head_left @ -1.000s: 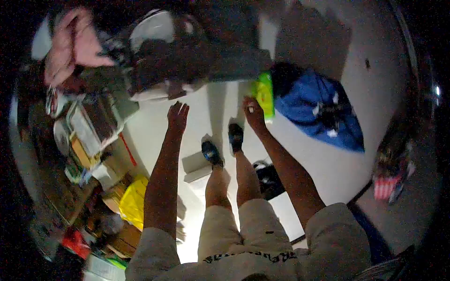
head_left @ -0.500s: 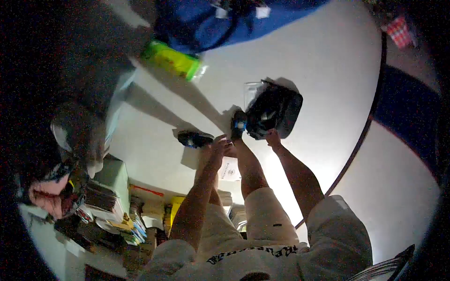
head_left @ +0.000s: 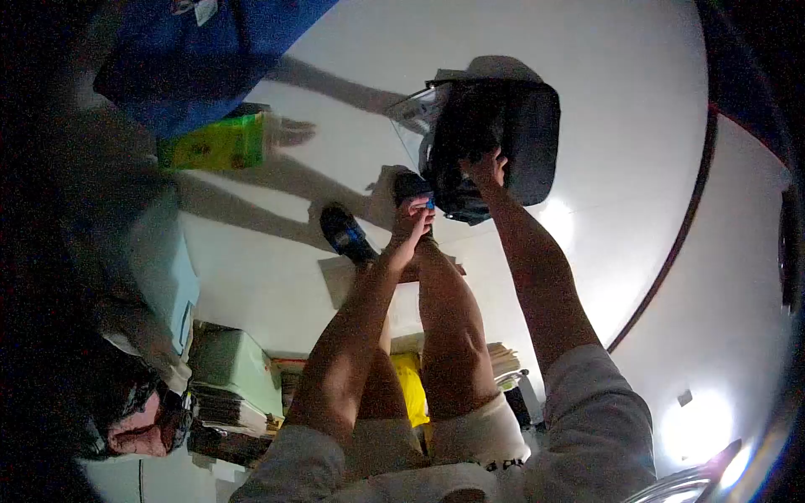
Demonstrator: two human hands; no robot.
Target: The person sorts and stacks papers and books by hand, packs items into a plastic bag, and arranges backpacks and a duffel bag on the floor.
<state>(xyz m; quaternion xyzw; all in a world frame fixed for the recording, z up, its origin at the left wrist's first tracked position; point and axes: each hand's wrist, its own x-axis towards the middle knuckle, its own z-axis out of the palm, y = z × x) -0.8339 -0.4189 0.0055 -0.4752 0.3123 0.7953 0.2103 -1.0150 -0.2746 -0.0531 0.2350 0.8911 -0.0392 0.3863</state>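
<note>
A black bag (head_left: 528,126) with rounded corners stands out against the white floor, ahead of my feet. My right hand (head_left: 486,168) is closed on its near side; the dark fabric hides exactly what the fingers grip. A clear plastic sheet or pouch (head_left: 412,119) sticks out at the bag's left. My left hand (head_left: 413,220) hovers in front of one dark slipper (head_left: 407,184), its fingers loosely bent and apart, and I see nothing in it. The other dark slipper (head_left: 344,230), with blue marks, is on my other foot to the left.
A green and yellow packet (head_left: 218,144) lies at the upper left beside a blue cloth or mat (head_left: 197,67). Boxes and papers (head_left: 235,373) are stacked at the lower left, near a yellow item (head_left: 411,390). A dark strip (head_left: 671,243) curves along the right.
My right hand and the black bag have shifted up in view, and the bag appears larger and more upright. My left hand has moved up to the slipper. The whole view has turned.
</note>
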